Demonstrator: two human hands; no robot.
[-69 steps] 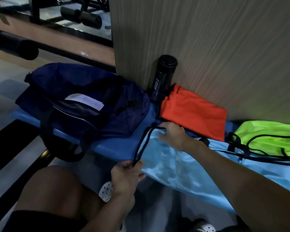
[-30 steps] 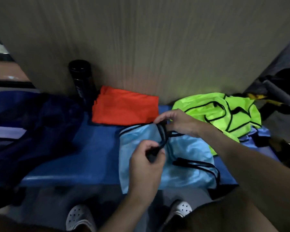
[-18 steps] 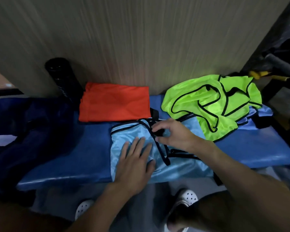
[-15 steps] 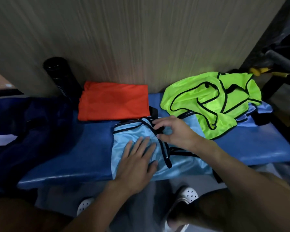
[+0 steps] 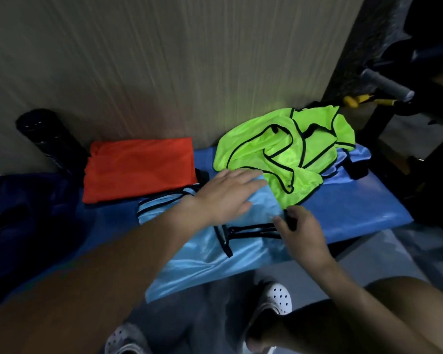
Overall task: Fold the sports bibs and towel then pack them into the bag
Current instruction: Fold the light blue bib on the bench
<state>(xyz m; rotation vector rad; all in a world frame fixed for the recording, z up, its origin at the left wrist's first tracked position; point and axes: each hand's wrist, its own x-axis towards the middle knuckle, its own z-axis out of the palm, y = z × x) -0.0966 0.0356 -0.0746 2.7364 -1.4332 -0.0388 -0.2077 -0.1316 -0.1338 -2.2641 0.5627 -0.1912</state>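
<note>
A light blue bib with black trim lies on the blue bench, its lower part hanging over the front edge. My left hand rests flat on its upper part, fingers straight and pointing right. At the bib's right edge my right hand pinches the black trim. A folded orange bib lies behind, against the wall. The neon green bib is crumpled at the back right, overlapping the blue one's corner. The dark blue bag sits at the far left, mostly in shadow.
A black bottle stands against the wood-grain wall left of the orange bib. Dark gym equipment with a grey handle stands at the right. My knees and white perforated shoes are below the bench's front edge.
My left hand slid up and right across the light blue bib. My right hand moved from the bib's middle to its right edge and took hold of the black trim.
</note>
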